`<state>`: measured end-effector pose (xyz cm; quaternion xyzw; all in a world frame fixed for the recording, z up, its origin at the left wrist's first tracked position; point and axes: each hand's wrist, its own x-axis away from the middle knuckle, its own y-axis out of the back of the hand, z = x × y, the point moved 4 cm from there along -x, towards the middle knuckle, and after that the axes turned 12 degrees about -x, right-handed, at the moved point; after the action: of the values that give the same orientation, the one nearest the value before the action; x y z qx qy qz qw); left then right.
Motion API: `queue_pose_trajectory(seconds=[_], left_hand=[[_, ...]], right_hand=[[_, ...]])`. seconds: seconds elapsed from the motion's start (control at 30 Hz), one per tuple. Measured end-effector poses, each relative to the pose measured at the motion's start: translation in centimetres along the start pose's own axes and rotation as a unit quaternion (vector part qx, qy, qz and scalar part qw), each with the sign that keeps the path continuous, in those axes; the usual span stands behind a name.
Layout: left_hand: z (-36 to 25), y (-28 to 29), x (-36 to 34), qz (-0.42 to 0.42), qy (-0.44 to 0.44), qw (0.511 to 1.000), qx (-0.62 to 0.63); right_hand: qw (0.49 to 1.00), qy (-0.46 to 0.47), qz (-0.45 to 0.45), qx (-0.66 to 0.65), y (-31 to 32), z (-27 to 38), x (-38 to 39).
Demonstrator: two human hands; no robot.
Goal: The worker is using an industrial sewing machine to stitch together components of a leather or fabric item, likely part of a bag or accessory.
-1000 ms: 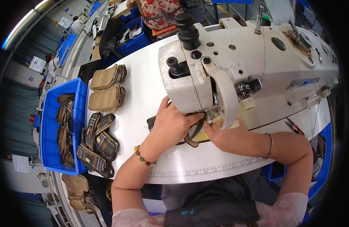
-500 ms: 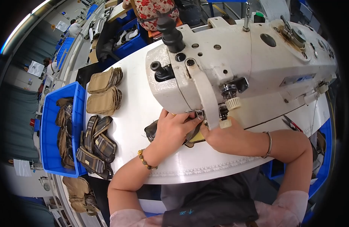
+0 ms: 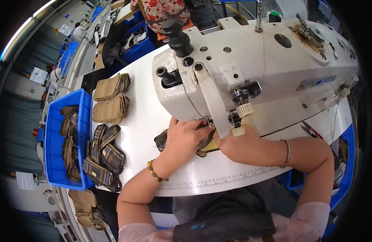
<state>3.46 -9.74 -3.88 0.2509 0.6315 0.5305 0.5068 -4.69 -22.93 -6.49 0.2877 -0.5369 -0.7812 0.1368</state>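
A white sewing machine (image 3: 234,60) spans the table, its needle area mostly hidden by my hands. Under its head, my left hand (image 3: 184,139) presses a dark fabric piece (image 3: 161,140) with its fingers bent together at the presser foot. Close by on the right, my right hand (image 3: 238,147) is closed at the same work, thumb and fingers partly behind the machine's lever and knobs. Between the hands a yellowish strip (image 3: 211,146) shows, with a bit of tan cloth at its lower edge.
Two stacks of tan fabric pieces (image 3: 110,109) and sewn plaid pieces (image 3: 105,157) lie left on the white table (image 3: 141,109). Beside them is a blue bin (image 3: 52,149) of similar pieces. Red-handled snips (image 3: 312,131) lie at right. Another person (image 3: 163,14) sits beyond.
Both hands stay nearly where they were on the fabric. The machine appears shifted slightly left in the picture, as the view has moved a little.
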Motion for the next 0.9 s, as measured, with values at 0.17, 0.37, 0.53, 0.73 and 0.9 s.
queue_pose_trajectory(seconds=[0.17, 0.37, 0.53, 0.73, 0.9], left_hand=[[0.2, -1.2, 0.1, 0.015, 0.044, 0.999, 0.008], [0.4, 0.0, 0.3, 0.055, 0.046, 0.997, 0.033], [0.1, 1.1, 0.2, 0.057, 0.012, 0.998, 0.013], [0.9, 0.7, -0.1, 0.090, -0.004, 0.992, 0.084], [0.6, 0.9, -0.4, 0.105, 0.000, 0.990, 0.097]], right_hand=[[0.997, 0.023, -0.058, 0.034, -0.7, -0.6, 0.1], [0.999, 0.012, -0.021, 0.022, -1.1, -0.8, 0.3], [0.998, 0.013, -0.052, -0.016, -1.0, -0.8, 0.3], [0.997, 0.008, -0.069, -0.015, -1.0, -0.5, 0.3], [0.997, 0.008, -0.082, -0.011, -0.6, -0.3, 0.2]])
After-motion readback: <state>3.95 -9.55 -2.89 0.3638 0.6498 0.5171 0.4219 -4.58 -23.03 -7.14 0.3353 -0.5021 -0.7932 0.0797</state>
